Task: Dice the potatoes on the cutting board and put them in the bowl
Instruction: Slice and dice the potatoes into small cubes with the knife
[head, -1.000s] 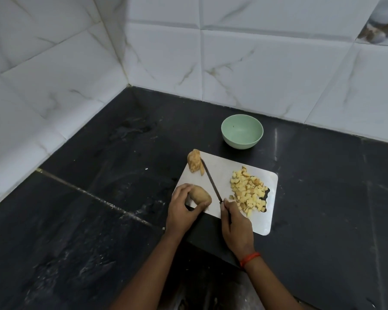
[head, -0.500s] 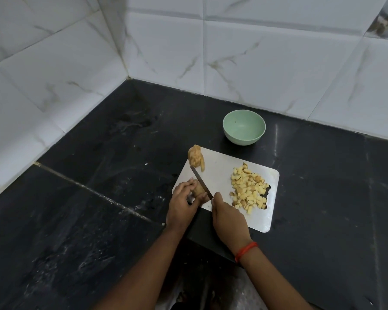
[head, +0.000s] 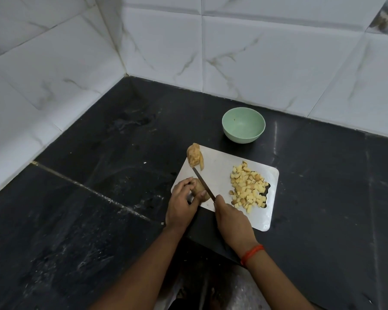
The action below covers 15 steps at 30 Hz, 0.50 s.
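A white cutting board (head: pixel 220 166) lies on the black counter. My left hand (head: pixel 181 204) grips a brown potato (head: pixel 198 188) at the board's near left corner. My right hand (head: pixel 230 220) grips the handle of a knife (head: pixel 203 184), whose blade lies across the potato's right side and points away toward a second potato piece (head: pixel 194 156) at the board's far left corner. A heap of diced potato cubes (head: pixel 248 186) covers the board's right side. The pale green bowl (head: pixel 243 125) stands just beyond the board, with nothing in it.
White marbled wall tiles (head: pixel 233 52) close off the counter at the back and left, meeting in a corner. The black stone counter (head: pixel 87 209) stretches wide to the left and right of the board.
The knife has swung left from the middle of the board onto the potato under my left hand. My right hand moved left with it.
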Each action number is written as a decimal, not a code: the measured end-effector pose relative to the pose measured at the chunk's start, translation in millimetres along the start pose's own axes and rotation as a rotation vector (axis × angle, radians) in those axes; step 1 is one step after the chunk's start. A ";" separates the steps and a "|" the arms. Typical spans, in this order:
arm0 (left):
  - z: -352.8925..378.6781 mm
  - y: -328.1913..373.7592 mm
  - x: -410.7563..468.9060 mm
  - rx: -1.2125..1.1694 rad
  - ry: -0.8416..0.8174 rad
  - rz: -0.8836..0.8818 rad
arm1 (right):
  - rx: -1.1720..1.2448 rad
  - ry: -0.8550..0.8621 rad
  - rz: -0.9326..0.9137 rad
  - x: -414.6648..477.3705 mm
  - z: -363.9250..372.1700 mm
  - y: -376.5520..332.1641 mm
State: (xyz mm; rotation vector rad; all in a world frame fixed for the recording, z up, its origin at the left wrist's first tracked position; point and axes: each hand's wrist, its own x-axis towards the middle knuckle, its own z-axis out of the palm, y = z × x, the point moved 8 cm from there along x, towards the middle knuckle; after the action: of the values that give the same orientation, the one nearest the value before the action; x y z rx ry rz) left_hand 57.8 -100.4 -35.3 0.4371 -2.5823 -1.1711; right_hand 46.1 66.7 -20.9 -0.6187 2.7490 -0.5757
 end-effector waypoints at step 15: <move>0.8 4.2 0.1 0.047 0.016 0.064 | 0.012 -0.030 -0.056 7.3 -1.8 -4.7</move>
State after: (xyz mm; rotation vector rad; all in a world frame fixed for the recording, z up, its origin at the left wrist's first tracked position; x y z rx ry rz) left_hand 56.8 -97.3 -32.6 0.3693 -2.5948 -1.0837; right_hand 40.8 60.1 -18.5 -0.6978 2.7061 -0.5906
